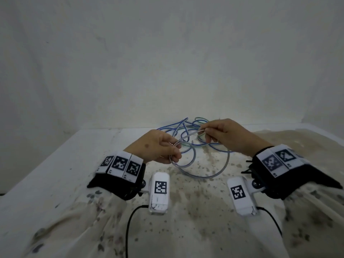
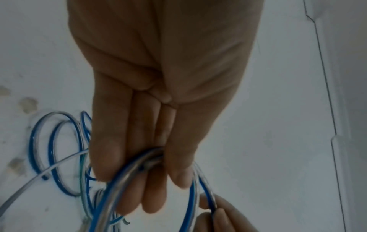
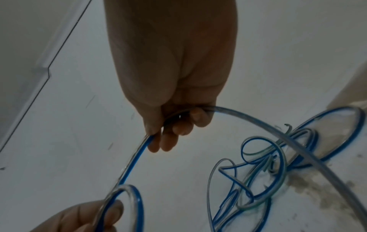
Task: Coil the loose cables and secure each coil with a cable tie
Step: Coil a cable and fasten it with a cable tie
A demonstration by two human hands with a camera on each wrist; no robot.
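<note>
A clear cable with a blue stripe (image 1: pixel 204 175) loops over the table in front of me. My left hand (image 1: pixel 167 151) pinches a small coil of it (image 1: pixel 183 155) between thumb and fingers; the left wrist view shows the coil (image 2: pixel 123 180) passing under the thumb (image 2: pixel 182 157). My right hand (image 1: pixel 210 135) grips the same cable (image 3: pixel 135 158) a short way along, fingers curled round it (image 3: pixel 178 125). Behind both hands lies a tangle of more blue and greenish cables (image 1: pixel 188 125), also in the right wrist view (image 3: pixel 268 164). I see no cable tie.
The white table (image 1: pixel 55 164) is stained and speckled with brown marks (image 1: pixel 214 202) near me. A pale wall (image 1: pixel 167 62) rises right behind the tangle. Floral sleeves and black wrist mounts with white marker blocks (image 1: pixel 160 192) sit at the near edge.
</note>
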